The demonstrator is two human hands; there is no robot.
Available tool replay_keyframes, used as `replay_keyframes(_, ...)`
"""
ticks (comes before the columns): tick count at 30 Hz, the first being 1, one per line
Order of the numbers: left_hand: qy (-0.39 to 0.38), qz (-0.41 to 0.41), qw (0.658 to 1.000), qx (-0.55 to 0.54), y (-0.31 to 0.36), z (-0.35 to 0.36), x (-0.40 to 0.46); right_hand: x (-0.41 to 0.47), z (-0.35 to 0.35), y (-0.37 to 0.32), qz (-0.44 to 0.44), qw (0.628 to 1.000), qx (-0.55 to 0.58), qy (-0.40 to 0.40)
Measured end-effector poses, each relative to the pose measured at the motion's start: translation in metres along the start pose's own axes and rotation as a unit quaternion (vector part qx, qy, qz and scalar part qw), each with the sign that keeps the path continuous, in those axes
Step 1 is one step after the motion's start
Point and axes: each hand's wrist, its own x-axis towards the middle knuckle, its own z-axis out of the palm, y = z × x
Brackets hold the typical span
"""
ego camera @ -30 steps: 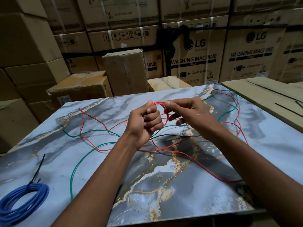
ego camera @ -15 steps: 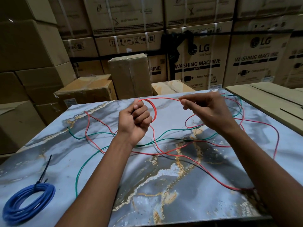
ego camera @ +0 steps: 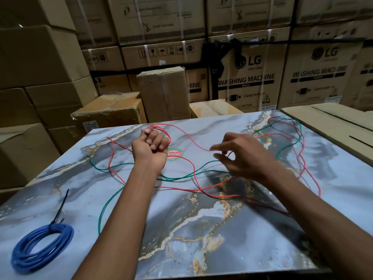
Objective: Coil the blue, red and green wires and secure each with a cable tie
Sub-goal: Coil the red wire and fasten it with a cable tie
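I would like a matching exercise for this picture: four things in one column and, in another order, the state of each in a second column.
1. blue wire
2. red wire
3. green wire
4. right hand

a. lies loose on the marble-patterned table, in no hand
b. coiled, with a black cable tie on it
c. loops gripped in the left hand
d. fingers spread near the red strand

Pairs: 1-b, 2-c, 3-a, 4-d

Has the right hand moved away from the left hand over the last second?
Yes. The right hand has drawn off to the right along the red wire, away from the left hand, toward the table's right side.
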Motion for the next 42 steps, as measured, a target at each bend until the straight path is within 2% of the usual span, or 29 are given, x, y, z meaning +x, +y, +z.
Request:
replay_keyframes(5,-0.034,0.010,0.990,0.134,-0.018,0.009,-0.005,0.000,0.003,-0.025,-0.055,0.998,0.016,-0.040)
replay_keyframes(9,-0.052,0.018,0.974,0.219,-0.032,0.011,-0.008,0.000,0.002,-0.040,-0.036,0.986,0.159,-0.032)
replay_keyframes(14,-0.102,0.009,0.953,0.285,-0.044,0.013,-0.015,0.002,0.004,-0.044,0.006,0.963,0.271,0.004)
replay_keyframes(16,-0.115,0.026,0.930,0.347,-0.050,0.011,-0.015,0.002,0.002,-0.044,0.030,0.949,0.312,0.036)
replay_keyframes(19,-0.144,0.055,0.876,0.458,-0.057,0.011,-0.020,0.004,-0.004,-0.042,0.049,0.941,0.319,0.101)
replay_keyframes(24,-0.199,-0.005,0.877,0.437,-0.059,0.020,-0.030,0.007,-0.010,-0.029,0.088,0.939,0.277,0.186)
replay_keyframes(31,-0.225,-0.104,0.906,0.342,-0.055,0.027,-0.038,0.006,-0.013,-0.012,0.130,0.942,0.241,0.195)
replay_keyframes(36,-0.227,-0.126,0.912,0.317,-0.057,0.030,-0.039,0.006,-0.011,-0.009,0.130,0.937,0.218,0.241)
replay_keyframes(38,-0.223,-0.127,0.916,0.309,-0.054,0.029,-0.039,0.005,-0.008,-0.010,0.139,0.934,0.246,0.217)
replay_keyframes(42,-0.177,-0.131,0.930,0.296,-0.047,0.026,-0.037,0.005,0.001,-0.011,0.155,0.942,0.274,0.114)
